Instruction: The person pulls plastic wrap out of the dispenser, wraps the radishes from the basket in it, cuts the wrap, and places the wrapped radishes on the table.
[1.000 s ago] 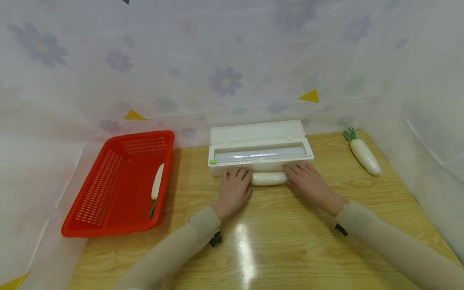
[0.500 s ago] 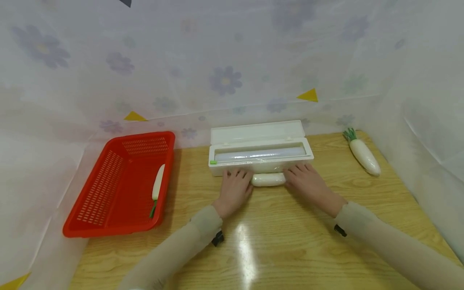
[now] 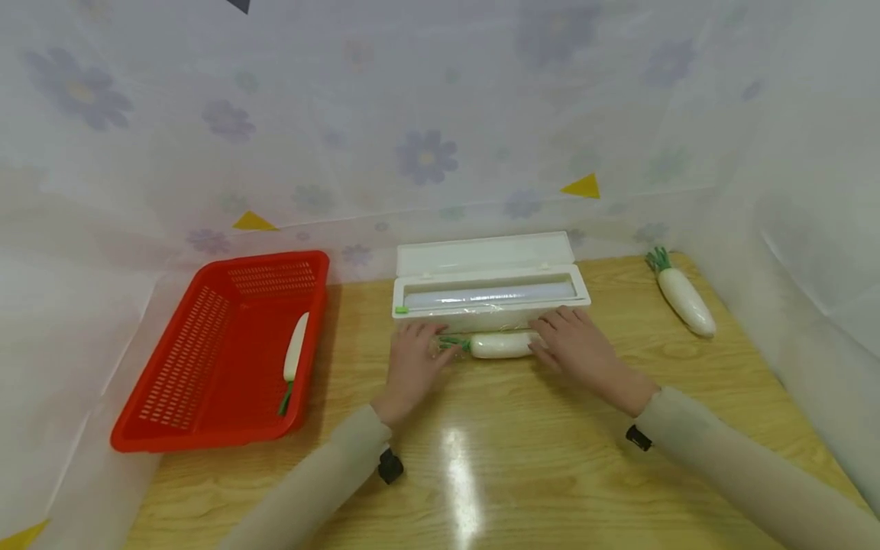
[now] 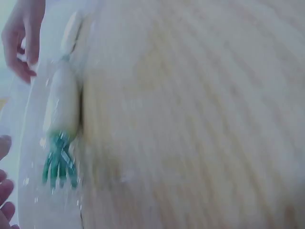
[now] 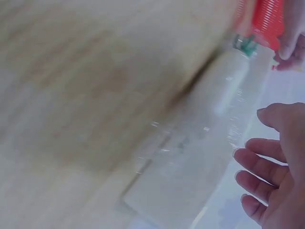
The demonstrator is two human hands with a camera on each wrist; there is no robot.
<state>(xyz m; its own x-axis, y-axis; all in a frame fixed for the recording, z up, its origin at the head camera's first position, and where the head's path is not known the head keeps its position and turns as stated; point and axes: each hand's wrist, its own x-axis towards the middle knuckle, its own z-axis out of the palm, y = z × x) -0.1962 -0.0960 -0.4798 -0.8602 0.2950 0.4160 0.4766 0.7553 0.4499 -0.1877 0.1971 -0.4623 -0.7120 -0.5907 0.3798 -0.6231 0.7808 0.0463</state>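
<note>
A white radish (image 3: 503, 345) with green leaves lies crosswise in front of the cling film dispenser (image 3: 484, 313), whose lid is raised. Shiny clear film shows around the radish in both wrist views. At the leafy end, my left hand (image 3: 411, 367) rests with its fingers by the dispenser's front; its thumb and fingertips (image 4: 5, 188) are apart in the left wrist view. My right hand (image 3: 580, 350) is at the radish's other end in the head view. From the right wrist, that hand (image 5: 279, 167) shows relaxed, spread fingers beside the film, with nothing between them.
A red plastic basket (image 3: 206, 441) stands at the left, with a slim white radish (image 3: 296, 347) inside. Another radish (image 3: 686, 302) with green leaves lies at the back right of the wooden table (image 3: 550, 473). Flowered white sheeting (image 3: 426, 92) rises behind and at both sides.
My left hand has moved left, uncovering the radish's green leaves. The radish has come slightly towards me. My right hand stays by its right end, its thumb now more visible.
</note>
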